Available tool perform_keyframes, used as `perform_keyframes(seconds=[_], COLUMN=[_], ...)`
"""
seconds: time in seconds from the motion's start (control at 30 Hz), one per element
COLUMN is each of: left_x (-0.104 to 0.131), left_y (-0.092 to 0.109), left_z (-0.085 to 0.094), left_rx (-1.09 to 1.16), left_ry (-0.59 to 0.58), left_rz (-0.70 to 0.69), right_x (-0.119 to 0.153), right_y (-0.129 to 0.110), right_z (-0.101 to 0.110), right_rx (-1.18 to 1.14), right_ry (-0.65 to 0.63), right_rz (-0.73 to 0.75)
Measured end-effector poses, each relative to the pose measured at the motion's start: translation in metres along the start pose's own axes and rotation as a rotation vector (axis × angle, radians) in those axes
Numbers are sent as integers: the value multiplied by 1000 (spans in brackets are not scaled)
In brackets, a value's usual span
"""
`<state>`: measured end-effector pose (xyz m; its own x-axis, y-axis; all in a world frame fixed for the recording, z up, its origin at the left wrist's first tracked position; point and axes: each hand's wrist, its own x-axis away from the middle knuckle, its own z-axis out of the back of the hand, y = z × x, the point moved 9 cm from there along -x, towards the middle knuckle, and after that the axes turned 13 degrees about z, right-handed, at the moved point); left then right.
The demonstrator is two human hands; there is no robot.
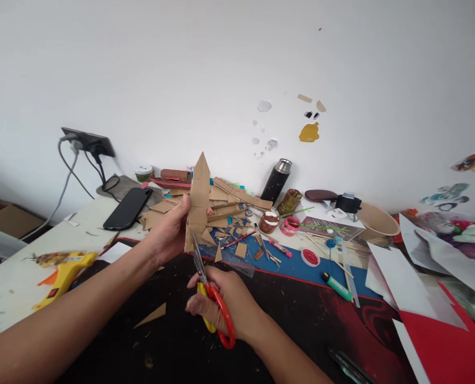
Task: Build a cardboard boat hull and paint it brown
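My left hand [176, 226] holds up a long cardboard strip [199, 200] that ends in a point at the top; the thumb lies across its left edge and fingertips show on the right. Below it, my right hand [225, 301] is closed around the red and yellow handles of a pair of scissors [199, 261]. The blades reach up to the strip's lower end and appear to touch it. On the dark mat under my hands lies a small triangular cardboard offcut [151, 316].
A yellow glue gun [67, 274] and a black phone [127, 208] lie at left. Cardboard scraps [221, 213], a black flask [277, 181] and paint jars [269, 222] stand behind. Right of them are a green-capped marker-like tool [337, 286], a beige bowl [377, 220] and red paper [433, 341].
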<state>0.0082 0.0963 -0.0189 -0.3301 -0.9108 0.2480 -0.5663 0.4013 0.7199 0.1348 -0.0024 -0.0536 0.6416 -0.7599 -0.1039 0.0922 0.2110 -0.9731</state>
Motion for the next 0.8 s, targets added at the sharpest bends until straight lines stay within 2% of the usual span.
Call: perform_keyframes(seconds=[0.37, 0.6, 0.8], left_x=[-1, 3, 0], left_y=[2, 4, -5], left_z=[-2, -6, -2], left_rx=[-12, -41, 1], left_ry=[-12, -6, -9], left_rz=[-39, -75, 24], right_x=[1, 2, 1], right_y=[8, 7, 6], right_z=[-5, -3, 2], right_rx=[-157, -93, -35], right_ry=[43, 48, 67], right_rz=[-57, 1, 27])
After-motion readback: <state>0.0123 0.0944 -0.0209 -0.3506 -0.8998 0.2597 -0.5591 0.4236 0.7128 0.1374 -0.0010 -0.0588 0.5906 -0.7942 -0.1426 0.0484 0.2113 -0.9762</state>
